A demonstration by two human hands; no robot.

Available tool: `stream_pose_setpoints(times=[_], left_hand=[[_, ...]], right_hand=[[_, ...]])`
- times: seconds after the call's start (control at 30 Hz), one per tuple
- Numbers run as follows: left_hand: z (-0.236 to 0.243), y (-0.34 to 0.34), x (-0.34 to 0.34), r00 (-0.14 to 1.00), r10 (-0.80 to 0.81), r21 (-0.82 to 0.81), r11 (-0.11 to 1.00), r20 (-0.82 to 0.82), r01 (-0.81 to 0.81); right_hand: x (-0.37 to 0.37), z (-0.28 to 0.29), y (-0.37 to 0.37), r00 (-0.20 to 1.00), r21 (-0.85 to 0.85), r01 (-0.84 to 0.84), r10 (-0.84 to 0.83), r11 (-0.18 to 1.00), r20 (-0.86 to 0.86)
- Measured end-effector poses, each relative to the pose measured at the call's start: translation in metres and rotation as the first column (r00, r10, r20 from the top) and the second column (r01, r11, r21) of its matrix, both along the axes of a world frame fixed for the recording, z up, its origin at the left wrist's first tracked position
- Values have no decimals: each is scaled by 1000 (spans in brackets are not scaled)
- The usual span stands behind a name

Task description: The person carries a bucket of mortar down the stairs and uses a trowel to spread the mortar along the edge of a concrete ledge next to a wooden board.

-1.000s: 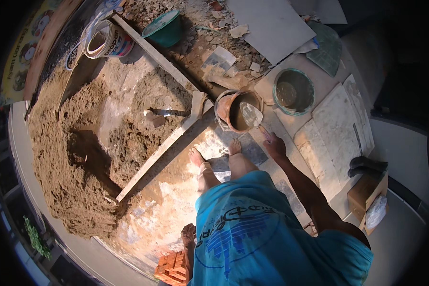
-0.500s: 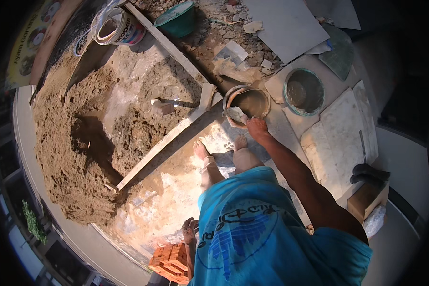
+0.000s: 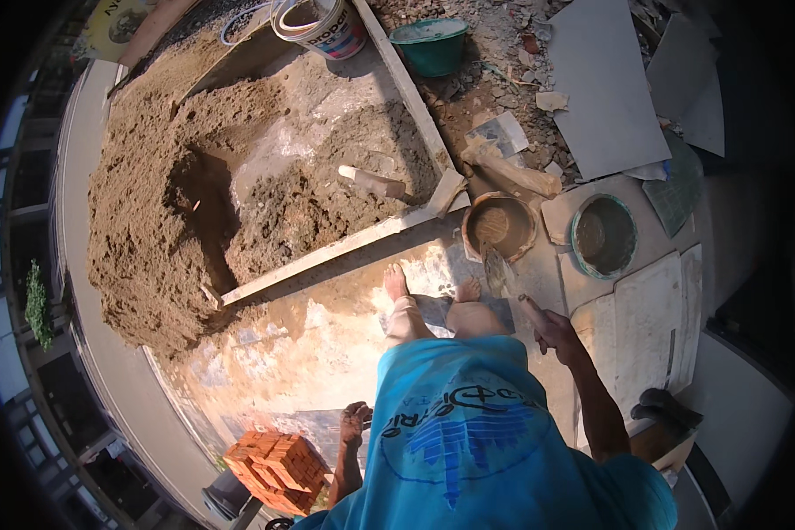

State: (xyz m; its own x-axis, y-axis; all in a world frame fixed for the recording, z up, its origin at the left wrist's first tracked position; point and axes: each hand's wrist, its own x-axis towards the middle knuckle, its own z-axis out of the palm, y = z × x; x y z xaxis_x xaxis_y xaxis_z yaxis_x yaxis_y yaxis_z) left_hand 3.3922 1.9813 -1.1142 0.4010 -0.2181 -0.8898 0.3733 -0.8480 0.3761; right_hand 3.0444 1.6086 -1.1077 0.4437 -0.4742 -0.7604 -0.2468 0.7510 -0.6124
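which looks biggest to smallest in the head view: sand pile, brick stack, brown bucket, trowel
1. sand pile, by far the largest.
2. brick stack.
3. brown bucket; close to the bricks, and the fisheye rim distorts those, so this pair is unsure.
4. trowel in the right hand, smallest.

We see a turquoise shirt (image 3: 468,442) with dark blue print, orange-red bricks (image 3: 274,468), brown sand (image 3: 150,221), and a green bucket (image 3: 428,46).
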Motion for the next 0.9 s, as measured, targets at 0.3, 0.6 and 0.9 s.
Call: stream_pose_setpoints(times=[0.3,0.6,0.9], left_hand=[[-14,-18,1,994,106,-133,985,-39,-110],[-34,2,23,968,240,-118,961,-77,-248],[-44,40,90,930,344,-274,890,-125,-366]], right_hand=[[73,56,-27,999,-19,-14,15,1000,51],[208,90,-84,986,-674,-22,128,738,109],[298,97,-90,945,-906,-296,-49,303,-325]])
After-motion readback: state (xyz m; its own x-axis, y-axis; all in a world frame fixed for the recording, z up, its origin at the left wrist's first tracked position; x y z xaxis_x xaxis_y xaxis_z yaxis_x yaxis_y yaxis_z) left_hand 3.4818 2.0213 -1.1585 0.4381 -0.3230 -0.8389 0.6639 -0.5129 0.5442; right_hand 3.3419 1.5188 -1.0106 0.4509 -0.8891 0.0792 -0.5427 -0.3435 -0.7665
